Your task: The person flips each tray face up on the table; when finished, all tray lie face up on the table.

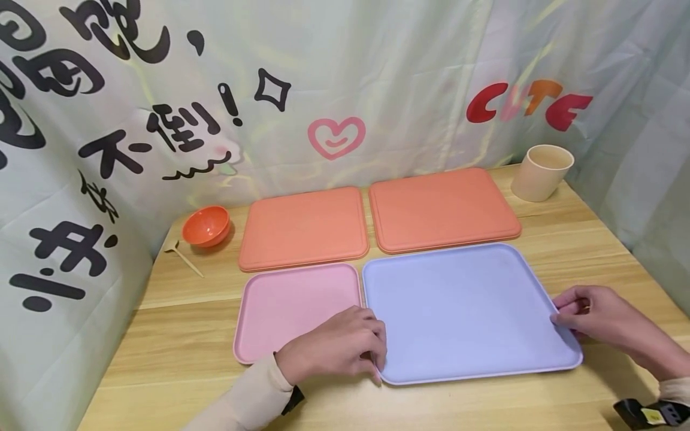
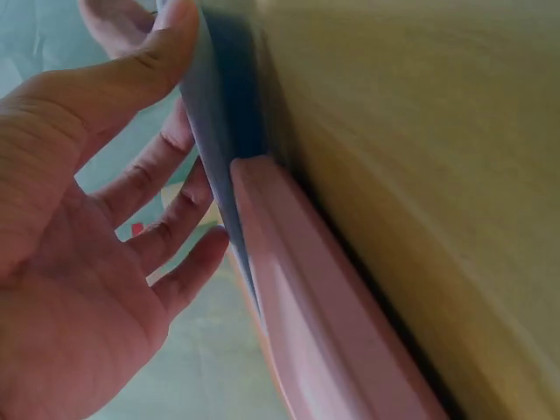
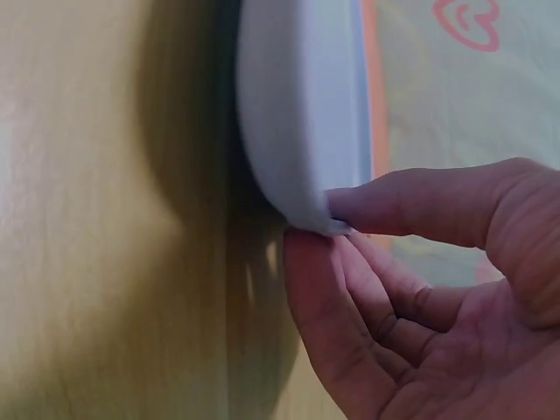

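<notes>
Here, blue tray between left hand and right hand, both pinching it.

Lilac tray partly hidden behind left grip.

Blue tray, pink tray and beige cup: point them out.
Blue tray (image 1: 465,313): head view, middle of its base.
Pink tray (image 1: 295,306): head view, bare base.
Beige cup (image 1: 532,179): head view, outer side wall.

So the left tray is on the bench, right tray just beside it, between left hand and right hand. Left board and right board sit behind those. Cup is back right, bowl back left, spoon in front of the bowl, curtain behind everything.
</notes>
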A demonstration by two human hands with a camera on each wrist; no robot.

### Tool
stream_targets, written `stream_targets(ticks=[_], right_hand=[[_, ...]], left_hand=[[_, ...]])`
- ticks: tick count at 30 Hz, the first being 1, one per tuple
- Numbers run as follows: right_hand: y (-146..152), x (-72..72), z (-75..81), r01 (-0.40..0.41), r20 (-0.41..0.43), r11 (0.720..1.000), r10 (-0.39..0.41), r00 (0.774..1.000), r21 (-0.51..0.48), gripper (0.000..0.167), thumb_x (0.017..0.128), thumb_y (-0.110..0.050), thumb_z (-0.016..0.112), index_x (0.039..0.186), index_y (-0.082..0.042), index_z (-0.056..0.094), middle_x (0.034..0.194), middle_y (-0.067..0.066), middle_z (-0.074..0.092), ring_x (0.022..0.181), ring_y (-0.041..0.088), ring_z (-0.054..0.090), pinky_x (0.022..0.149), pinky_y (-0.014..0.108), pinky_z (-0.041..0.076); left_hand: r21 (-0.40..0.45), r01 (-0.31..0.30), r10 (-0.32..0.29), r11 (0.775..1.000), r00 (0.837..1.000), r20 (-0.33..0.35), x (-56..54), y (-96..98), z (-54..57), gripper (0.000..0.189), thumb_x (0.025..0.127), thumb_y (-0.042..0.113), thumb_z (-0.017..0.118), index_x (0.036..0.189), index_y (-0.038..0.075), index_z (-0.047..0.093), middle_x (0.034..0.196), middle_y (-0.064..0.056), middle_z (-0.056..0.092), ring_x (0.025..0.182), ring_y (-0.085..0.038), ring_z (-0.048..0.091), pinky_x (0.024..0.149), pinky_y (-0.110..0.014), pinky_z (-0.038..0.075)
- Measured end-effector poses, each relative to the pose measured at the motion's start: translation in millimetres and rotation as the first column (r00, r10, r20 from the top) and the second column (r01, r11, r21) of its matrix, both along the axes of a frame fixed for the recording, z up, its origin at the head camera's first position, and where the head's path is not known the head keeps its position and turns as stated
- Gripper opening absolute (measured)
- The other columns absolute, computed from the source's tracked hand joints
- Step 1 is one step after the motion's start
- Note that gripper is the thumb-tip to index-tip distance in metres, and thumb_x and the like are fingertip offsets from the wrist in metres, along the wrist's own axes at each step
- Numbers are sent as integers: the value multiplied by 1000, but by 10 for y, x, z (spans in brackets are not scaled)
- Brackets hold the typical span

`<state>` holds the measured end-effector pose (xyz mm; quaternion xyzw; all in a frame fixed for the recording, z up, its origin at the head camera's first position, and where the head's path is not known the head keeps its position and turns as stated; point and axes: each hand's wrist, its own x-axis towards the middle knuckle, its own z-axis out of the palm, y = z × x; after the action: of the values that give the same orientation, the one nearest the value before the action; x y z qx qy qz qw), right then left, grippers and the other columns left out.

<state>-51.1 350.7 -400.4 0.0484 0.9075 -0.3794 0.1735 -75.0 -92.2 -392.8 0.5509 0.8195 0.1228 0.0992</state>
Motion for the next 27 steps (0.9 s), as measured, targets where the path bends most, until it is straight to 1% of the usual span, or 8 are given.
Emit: stream_targets(ticks=[3, 6, 9, 12, 15, 18, 22, 27], right_hand=[[-13, 3, 10, -3, -14, 1000, 3, 1000, -8, 24, 91, -1, 66, 105, 18, 59, 87, 7, 59, 71, 8, 57, 61, 28, 58], [-23, -4, 59, 0, -32, 1000, 0, 999, 23, 27, 93, -4, 66, 108, 17, 59, 89, 9, 61, 72, 9, 58, 61, 29, 59], [-37, -23, 128, 2, -48, 999, 1, 999, 51, 35, 95, -10, 69, 113, 18, 57, 93, 12, 62, 73, 12, 60, 61, 29, 59], [-78, -57, 195, -6, -72, 998, 10, 997, 64, 43, 95, -16, 71, 117, 19, 56, 97, 15, 64, 74, 12, 62, 61, 29, 59], [-162, -105, 255, -25, -107, 997, 32, 994, 70, 47, 94, -20, 74, 118, 17, 58, 98, 14, 65, 75, 12, 63, 61, 28, 58], [-278, -158, 319, -48, -143, 996, 58, 988, 72, 48, 92, -23, 76, 118, 14, 60, 99, 12, 67, 77, 14, 64, 61, 27, 56], [-470, -273, 420, -97, -179, 992, 110, 978, 82, 48, 91, -25, 78, 119, 11, 62, 100, 11, 68, 82, 19, 64, 62, 26, 54], [-763, -451, 531, -161, -237, 984, 174, 956, 73, 46, 88, -24, 81, 114, 10, 64, 99, 11, 69, 84, 22, 64, 63, 26, 53]], left_hand=[[-12, -4, 3, 1000, 1000, -16, 21, -2, -8, 15, 81, 48, 81, 84, 33, 78, 93, 22, 61, 98, -1, 52, 95, -20, 40], [4, -35, 35, 999, 999, -1, 42, -40, 31, 21, 85, 46, 79, 98, 30, 80, 106, 17, 65, 108, -4, 55, 102, -22, 41], [39, -99, 98, 994, 994, 39, 35, -122, 116, 31, 89, 43, 77, 113, 24, 77, 120, 11, 67, 119, -7, 56, 109, -26, 40], [70, -189, 183, 980, 980, 78, -9, -251, 208, 37, 93, 38, 74, 125, 19, 72, 129, 7, 65, 126, -10, 54, 112, -31, 40], [93, -294, 288, 951, 955, 77, -66, -396, 280, 40, 96, 33, 70, 133, 17, 67, 134, 5, 63, 130, -14, 52, 111, -35, 42], [126, -387, 386, 914, 922, 35, -132, -522, 325, 43, 98, 31, 69, 137, 15, 63, 137, 0, 61, 131, -19, 52, 109, -40, 45], [189, -478, 489, 858, 872, -14, -239, -672, 360, 48, 97, 28, 71, 141, 12, 59, 140, -7, 60, 131, -26, 53, 107, -46, 47], [236, -583, 598, 777, 801, 9, -386, -897, 398, 58, 94, 22, 75, 145, 6, 53, 141, -14, 58, 131, -33, 53, 108, -51, 44]])
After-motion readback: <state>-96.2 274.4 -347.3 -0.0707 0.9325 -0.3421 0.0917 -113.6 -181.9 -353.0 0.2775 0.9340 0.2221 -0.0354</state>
